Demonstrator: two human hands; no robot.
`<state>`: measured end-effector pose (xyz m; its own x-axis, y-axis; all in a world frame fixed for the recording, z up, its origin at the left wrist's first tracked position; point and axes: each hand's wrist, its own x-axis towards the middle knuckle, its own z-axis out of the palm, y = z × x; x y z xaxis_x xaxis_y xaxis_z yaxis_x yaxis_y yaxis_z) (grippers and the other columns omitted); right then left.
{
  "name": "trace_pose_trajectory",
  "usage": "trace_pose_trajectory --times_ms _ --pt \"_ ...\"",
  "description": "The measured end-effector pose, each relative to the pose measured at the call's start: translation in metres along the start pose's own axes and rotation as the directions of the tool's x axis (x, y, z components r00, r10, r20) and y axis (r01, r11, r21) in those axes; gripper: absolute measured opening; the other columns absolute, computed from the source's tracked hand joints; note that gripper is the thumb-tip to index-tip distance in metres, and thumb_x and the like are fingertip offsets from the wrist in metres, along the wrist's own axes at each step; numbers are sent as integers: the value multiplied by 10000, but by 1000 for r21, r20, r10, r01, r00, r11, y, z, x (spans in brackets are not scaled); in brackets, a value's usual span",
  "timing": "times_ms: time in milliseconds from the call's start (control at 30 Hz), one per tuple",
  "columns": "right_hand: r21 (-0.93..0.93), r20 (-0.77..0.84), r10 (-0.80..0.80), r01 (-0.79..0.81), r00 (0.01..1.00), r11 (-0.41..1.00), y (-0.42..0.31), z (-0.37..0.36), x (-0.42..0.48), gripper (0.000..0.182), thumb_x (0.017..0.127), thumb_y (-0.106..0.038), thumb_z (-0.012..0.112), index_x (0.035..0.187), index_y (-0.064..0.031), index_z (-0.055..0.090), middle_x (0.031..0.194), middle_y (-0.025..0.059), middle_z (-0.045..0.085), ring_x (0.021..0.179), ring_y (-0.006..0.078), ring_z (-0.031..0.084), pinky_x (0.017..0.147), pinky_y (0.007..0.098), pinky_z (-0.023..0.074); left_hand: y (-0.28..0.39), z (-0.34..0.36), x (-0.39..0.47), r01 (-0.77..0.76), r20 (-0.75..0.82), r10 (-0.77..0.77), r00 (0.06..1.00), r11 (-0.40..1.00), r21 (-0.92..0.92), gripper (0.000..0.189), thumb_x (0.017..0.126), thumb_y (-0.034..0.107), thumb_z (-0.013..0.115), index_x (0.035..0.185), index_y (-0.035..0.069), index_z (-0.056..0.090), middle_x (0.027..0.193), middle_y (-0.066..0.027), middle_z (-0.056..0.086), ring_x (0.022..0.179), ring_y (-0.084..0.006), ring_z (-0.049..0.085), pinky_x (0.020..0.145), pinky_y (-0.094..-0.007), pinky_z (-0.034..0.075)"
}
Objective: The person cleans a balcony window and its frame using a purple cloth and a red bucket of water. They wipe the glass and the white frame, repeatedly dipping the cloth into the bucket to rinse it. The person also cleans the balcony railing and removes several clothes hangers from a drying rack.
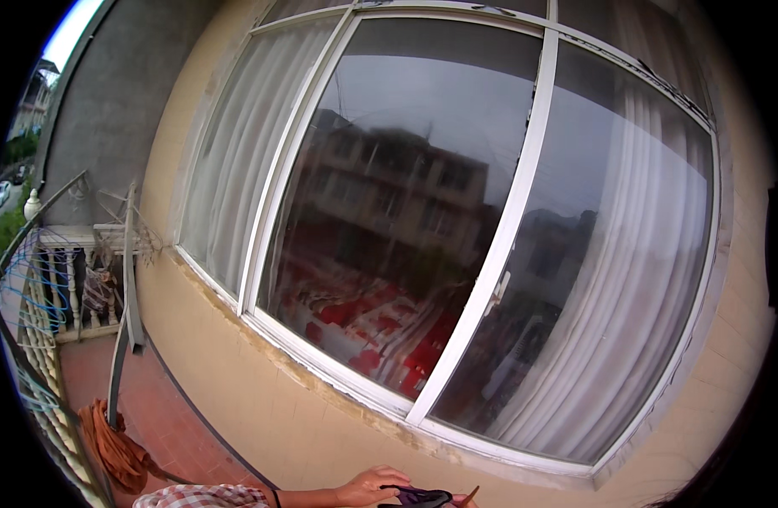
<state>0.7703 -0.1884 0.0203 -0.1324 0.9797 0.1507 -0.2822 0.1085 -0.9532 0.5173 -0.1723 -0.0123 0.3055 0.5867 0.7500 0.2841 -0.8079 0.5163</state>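
My left hand (370,487) reaches in at the bottom edge from a checked sleeve (201,496), with a dark band at the wrist. Its thumb and fingers hold the left end of a black and purple strappy item (420,497), whose exact kind I cannot tell. Only a sliver of my right hand (463,500) shows at the item's right end; the rest lies below the frame, so its grip is hidden. Beside those fingers a thin brown pointed piece (471,495) sticks up.
A white-framed sliding window (484,286) fills the tan wall (236,362) ahead, with curtains (611,305) behind glass. At left are a balustrade (58,406), blue hangers (42,286), a leaning post (129,273), and orange-brown cloth (112,451) above the red tiled floor (166,413).
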Motion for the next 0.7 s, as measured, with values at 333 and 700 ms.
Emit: trace_pose_trajectory --times_ms 333,700 --pt "-133 283 -92 134 955 982 39 70 77 139 839 -45 677 977 -36 666 690 -34 569 586 68 507 524 223 410 -66 -66 -10 644 204 -690 694 469 -604 279 956 282 578 1050 34 664 927 43 624 848 -74 538 759 -238 438" --pt "-229 468 -30 154 883 961 75 129 104 301 828 -73 709 1111 1 639 959 59 658 842 131 578 736 285 492 -4 -111 65 516 338 -488 804 857 11 259 921 223 518 1008 15 646 888 -56 666 851 -156 592 803 -301 463"
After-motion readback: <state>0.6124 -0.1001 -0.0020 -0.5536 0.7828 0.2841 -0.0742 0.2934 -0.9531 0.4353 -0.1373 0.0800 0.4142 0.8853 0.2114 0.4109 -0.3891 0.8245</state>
